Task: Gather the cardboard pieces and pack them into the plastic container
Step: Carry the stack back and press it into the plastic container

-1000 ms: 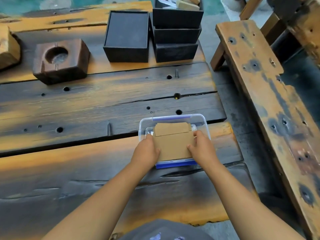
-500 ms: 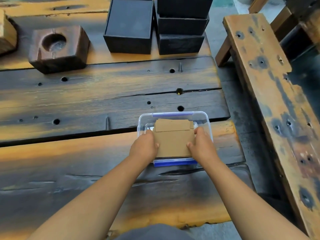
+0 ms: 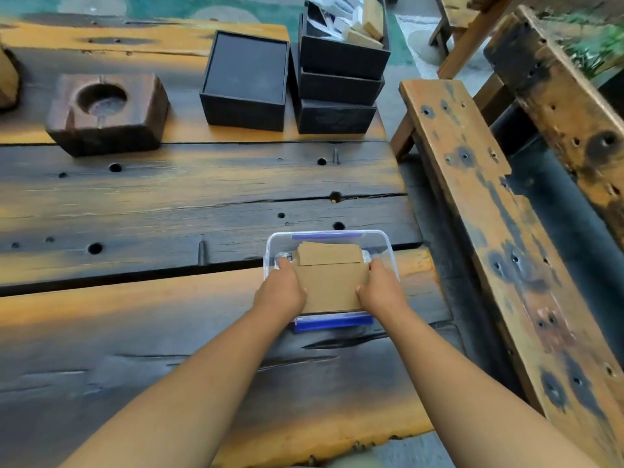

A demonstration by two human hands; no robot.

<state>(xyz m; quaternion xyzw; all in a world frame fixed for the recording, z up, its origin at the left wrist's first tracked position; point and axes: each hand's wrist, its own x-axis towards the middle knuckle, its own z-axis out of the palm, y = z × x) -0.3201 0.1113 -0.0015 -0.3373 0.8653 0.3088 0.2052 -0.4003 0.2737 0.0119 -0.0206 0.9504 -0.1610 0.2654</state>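
Both hands' fingers [image 3: 285, 265] curled, gripping cardboard [image 3: 332, 285] w/in container [image 3: 385, 246].

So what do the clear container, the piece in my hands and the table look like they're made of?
Container: clear glossy plastic, see-through walls, blue clips. Piece: matte brown cardboard, flat and thin. Table: heavy weathered wood planks, visible grain, cracks and holes, dark-stained with orange patches.

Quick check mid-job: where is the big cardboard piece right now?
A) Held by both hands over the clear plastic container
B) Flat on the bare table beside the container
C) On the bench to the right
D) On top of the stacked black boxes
A: the left hand and right hand grip opposite edges of the cardboard piece, which lies across the clear plastic container.
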